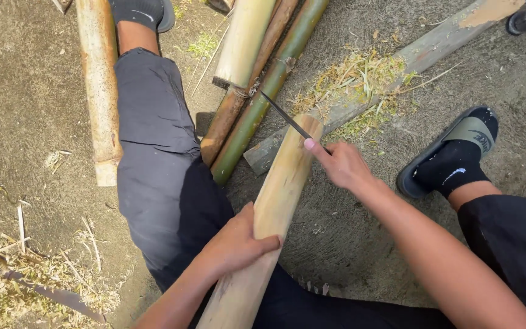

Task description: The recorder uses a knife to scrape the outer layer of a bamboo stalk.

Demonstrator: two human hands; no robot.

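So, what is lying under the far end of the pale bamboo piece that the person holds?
Under the far end of the pale bamboo piece lies a grey plank on the ground, with dry shavings on it. Where they cross, the bamboo covers the plank, so contact there cannot be seen.

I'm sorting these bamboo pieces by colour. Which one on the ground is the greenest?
The slim green pole running diagonally between the person's legs. The brown pole beside it, the pale piece above and the held piece are tan or yellowish.

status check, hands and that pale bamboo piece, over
Left hand grips pale bamboo piece mid-length. Right hand holds thin dark blade at its top end. Nothing blocking.
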